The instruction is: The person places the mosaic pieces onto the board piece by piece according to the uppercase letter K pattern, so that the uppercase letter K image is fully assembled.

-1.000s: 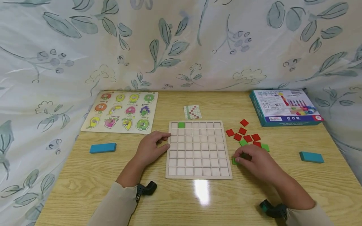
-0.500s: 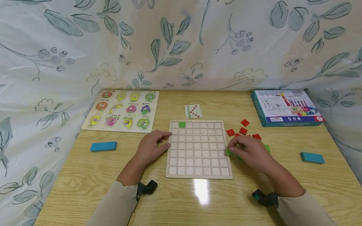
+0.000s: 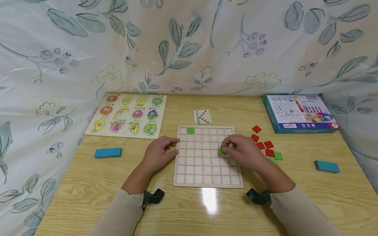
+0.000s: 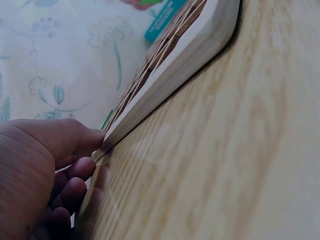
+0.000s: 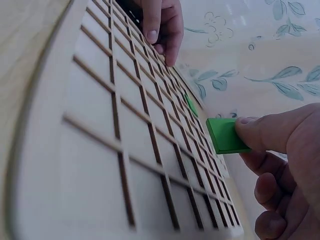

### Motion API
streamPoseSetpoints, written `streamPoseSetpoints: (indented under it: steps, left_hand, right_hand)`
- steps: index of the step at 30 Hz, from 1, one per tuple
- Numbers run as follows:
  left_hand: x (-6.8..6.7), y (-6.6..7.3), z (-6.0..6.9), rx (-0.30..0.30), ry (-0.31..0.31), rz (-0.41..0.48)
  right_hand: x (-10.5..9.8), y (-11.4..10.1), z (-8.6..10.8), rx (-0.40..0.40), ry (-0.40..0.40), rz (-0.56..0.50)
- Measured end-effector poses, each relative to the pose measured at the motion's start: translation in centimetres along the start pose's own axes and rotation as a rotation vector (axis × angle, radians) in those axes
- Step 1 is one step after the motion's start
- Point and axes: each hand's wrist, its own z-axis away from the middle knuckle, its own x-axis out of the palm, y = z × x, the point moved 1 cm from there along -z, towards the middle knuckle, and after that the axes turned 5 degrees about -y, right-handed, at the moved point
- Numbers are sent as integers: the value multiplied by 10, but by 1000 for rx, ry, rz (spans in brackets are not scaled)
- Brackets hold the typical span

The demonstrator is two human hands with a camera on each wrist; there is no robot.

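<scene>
A light wooden grid board (image 3: pixel 207 185) lies in the middle of the table, with one green square tile (image 3: pixel 191 130) set in its top row. My left hand (image 3: pixel 159 152) rests at the board's left edge, thumb and index finger touching the rim some way apart; in the left wrist view the other fingers hang loosely bent. My right hand (image 3: pixel 243 151) pinches another green tile (image 5: pixel 226 136) between thumb and fingers. That tile is held above the right part of the board, tilted in the right wrist view.
Red tiles (image 3: pixel 268 144) and more green tiles (image 3: pixel 278 156) lie loose right of the board. A small pattern card (image 3: pixel 202 117) sits behind it. Farther out are a fruit puzzle board (image 3: pixel 127 116), a boxed set (image 3: pixel 301 113) and blue blocks (image 3: pixel 108 152) (image 3: pixel 327 166).
My right hand has carried the pinched green tile leftward from the loose tiles to over the board. The left hand has stayed at the board's edge.
</scene>
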Motion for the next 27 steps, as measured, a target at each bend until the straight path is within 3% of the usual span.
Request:
streamPoseSetpoints:
  steps: [27]
  left_hand:
    - [0,1,-1,-18,-2,4]
  right_hand:
    - [37,-28,-80,-70,-62,-55]
